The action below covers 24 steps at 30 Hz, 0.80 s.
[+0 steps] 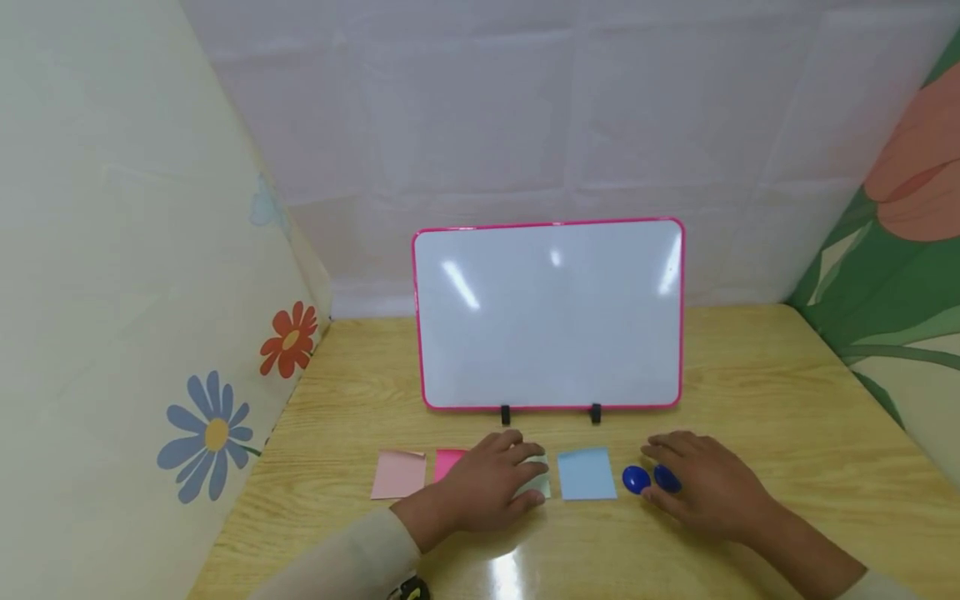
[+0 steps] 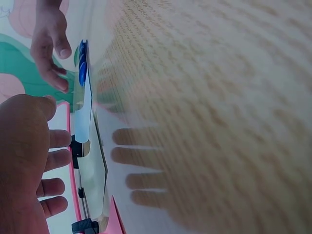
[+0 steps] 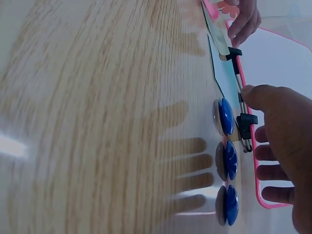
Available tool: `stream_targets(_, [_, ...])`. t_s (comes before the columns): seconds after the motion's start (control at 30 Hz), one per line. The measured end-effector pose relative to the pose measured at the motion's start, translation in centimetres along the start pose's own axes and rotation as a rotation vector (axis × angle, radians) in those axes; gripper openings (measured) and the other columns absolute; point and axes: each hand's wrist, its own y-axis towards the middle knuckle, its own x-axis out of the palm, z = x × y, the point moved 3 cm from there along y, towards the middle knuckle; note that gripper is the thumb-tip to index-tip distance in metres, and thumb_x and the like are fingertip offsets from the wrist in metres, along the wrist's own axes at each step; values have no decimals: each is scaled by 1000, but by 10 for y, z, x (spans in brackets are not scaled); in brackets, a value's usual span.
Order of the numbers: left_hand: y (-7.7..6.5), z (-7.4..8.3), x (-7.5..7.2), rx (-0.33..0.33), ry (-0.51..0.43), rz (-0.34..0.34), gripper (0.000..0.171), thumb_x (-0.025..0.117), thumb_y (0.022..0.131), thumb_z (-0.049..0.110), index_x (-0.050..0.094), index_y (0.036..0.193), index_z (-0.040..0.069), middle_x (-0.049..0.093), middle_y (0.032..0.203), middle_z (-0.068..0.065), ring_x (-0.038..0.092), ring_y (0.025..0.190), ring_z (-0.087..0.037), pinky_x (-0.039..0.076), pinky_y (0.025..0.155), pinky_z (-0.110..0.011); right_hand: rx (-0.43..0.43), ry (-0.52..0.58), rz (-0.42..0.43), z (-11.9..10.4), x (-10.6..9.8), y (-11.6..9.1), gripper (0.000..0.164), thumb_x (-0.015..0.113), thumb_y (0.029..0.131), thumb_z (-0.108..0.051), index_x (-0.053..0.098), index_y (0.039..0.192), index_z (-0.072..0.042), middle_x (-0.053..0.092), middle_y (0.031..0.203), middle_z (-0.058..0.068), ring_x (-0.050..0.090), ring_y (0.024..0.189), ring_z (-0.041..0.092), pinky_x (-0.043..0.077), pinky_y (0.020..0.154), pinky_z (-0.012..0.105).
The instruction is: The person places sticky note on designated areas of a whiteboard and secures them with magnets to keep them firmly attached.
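Note:
My left hand (image 1: pixel 491 483) is held over a row of sticky notes, fingers spread and nothing in them. It covers part of a hot pink note (image 1: pixel 448 462) and a pale green note (image 1: pixel 536 482). To its right lies a light blue note (image 1: pixel 587 473); on the far left is a pale pink note (image 1: pixel 399 475). Above three round blue magnets (image 3: pixel 231 161), seen lined up in the right wrist view, hovers my right hand (image 1: pixel 705 483), its fingers loose and empty. In the head view it hides one magnet, while another magnet (image 1: pixel 636 479) shows beside its thumb.
Behind the notes a whiteboard (image 1: pixel 551 325) with a pink frame stands upright on black feet (image 1: pixel 506 414). The wooden table (image 1: pixel 360 375) meets a flower-printed wall (image 1: pixel 135 292) on the left. A small dark item (image 1: pixel 410 588) shows at the bottom edge by the left sleeve.

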Motion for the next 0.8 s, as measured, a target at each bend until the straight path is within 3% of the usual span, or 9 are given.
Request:
stream_targets(0.27, [4, 2, 1, 13, 3, 8, 43, 44, 108, 45, 63, 136, 18, 58, 141, 0, 49, 126, -21, 39, 109, -42, -46, -16, 59, 0, 3, 0, 55, 77, 88, -48, 70, 125, -8, 66, 129, 10, 60, 120, 33, 45, 102, 55])
stream_targets(0.8, [14, 2, 15, -10, -13, -23, 46, 43, 108, 48, 60, 141, 21, 55, 145, 1, 45, 134, -26, 35, 113, -49, -19, 14, 21, 0, 4, 2, 50, 77, 89, -49, 71, 122, -12, 67, 123, 5, 60, 116, 27, 46, 101, 52])
